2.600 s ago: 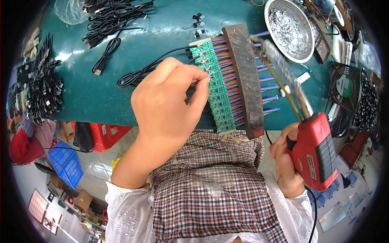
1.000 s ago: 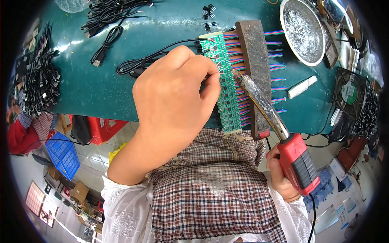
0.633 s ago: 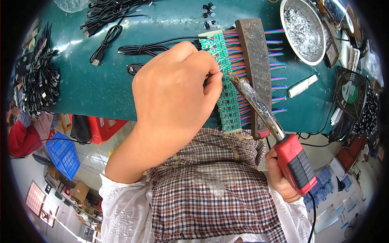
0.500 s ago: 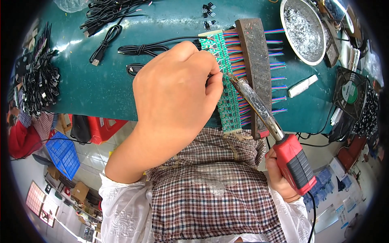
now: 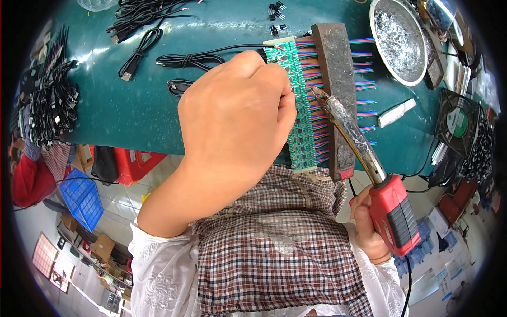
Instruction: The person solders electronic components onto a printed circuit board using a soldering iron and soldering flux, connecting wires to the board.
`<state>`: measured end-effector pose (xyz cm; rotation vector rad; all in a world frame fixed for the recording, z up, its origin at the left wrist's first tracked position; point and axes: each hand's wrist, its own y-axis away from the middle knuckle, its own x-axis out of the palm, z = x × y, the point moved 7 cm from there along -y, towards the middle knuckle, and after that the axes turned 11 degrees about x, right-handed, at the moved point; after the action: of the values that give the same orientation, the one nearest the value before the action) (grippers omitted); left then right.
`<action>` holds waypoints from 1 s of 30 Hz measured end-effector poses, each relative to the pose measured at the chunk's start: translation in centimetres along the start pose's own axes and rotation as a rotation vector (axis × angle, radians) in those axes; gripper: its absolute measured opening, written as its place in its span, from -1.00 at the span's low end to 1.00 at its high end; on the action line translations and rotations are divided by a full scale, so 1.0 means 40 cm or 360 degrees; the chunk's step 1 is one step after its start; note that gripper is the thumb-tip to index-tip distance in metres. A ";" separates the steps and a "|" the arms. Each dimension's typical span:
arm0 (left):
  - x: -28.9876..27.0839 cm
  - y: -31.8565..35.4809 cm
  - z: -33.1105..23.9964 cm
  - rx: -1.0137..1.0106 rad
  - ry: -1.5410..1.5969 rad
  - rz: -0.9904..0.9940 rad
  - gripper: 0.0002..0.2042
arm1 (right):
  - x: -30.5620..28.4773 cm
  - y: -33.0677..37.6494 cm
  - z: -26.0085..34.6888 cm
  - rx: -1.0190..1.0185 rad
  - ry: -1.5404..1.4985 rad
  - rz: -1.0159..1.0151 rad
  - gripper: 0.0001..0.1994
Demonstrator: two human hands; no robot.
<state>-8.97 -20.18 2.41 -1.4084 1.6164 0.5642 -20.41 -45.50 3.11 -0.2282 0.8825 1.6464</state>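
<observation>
My right hand (image 5: 365, 224) is wrapped round the red and black handle of a soldering iron (image 5: 356, 140). The iron's tip points up and left, over the coloured wires just right of a green strip of circuit boards (image 5: 302, 119). Beside that strip, my left hand (image 5: 235, 108) is closed with its knuckles up, the fingertips at the boards' left edge. Whatever those fingers pinch is hidden. A dark bar (image 5: 335, 68) lies across the coloured wires coming from the boards. One black cable (image 5: 193, 59) runs to the top board.
Coiled black cables (image 5: 140, 53) and a thick cable bundle (image 5: 53, 105) lie to the left. At the upper right stand a metal bowl (image 5: 398, 45) with silvery scraps, a white stick (image 5: 397, 112) and a fan (image 5: 457, 121). Small black components (image 5: 277, 18) sit at the back.
The soldering iron has moved right and slightly up, its tip drawing away from the boards to over the wires. My left hand has shifted slightly right, still closed.
</observation>
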 end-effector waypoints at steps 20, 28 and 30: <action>-0.210 0.029 0.171 -0.0150 -0.0398 -0.0571 -0.92 | 0.007 -0.007 -0.001 -0.0131 -0.0639 -0.0114 -0.86; -0.192 0.038 0.358 -0.0473 0.0109 -0.0291 -0.81 | -0.008 -0.012 -0.032 -0.0027 -0.0998 -0.0184 -0.86; -0.173 0.027 0.368 -0.0654 0.0608 -0.0092 -0.86 | -0.013 -0.013 -0.024 -0.0023 -0.1000 -0.0285 -0.87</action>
<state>-5.55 -4.35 0.66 -1.9551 1.8160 0.6475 -20.07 -46.52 2.55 0.1931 0.3591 1.4295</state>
